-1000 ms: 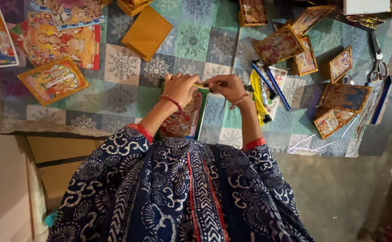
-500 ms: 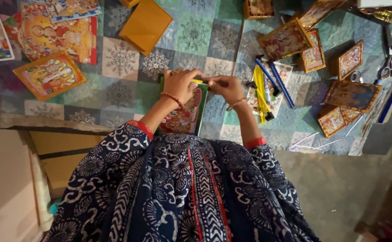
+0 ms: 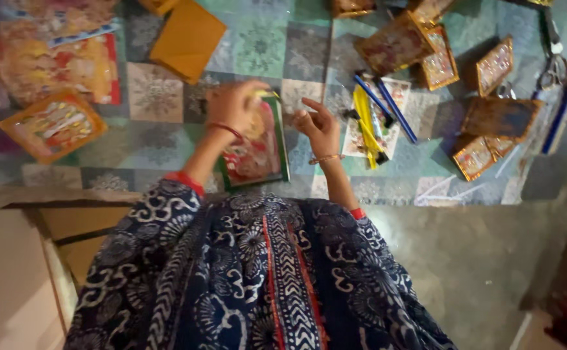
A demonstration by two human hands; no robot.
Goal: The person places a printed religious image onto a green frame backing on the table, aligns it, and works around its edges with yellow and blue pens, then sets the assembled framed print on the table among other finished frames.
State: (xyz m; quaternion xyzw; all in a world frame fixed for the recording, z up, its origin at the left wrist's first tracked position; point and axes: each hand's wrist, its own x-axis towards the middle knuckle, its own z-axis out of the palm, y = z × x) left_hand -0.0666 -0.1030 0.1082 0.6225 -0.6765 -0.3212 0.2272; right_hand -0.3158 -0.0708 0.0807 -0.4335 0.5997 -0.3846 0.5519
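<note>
My left hand (image 3: pixel 235 107) is curled over the top edge of a colourful picture card with a green border (image 3: pixel 257 149) that lies on the patterned cloth in front of me. A small yellow-green piece shows at its fingertips, blurred. My right hand (image 3: pixel 319 126) hovers just right of the card with fingers spread and nothing in it. Both wrists wear thin bangles, and my dark blue patterned sleeves fill the lower part of the view.
A yellow stick and blue pens (image 3: pixel 377 116) lie on a white card right of my hand. Several gold-framed pictures (image 3: pixel 439 58) sit farther right, with scissors (image 3: pixel 552 65). Orange envelopes (image 3: pixel 186 39) and more pictures (image 3: pixel 53 123) lie at left, cardboard (image 3: pixel 76 227) near my knee.
My hands, joined over a small yellow piece before, have separated: the left moved left onto the card's top edge, and the right opened and drew away to the right.
</note>
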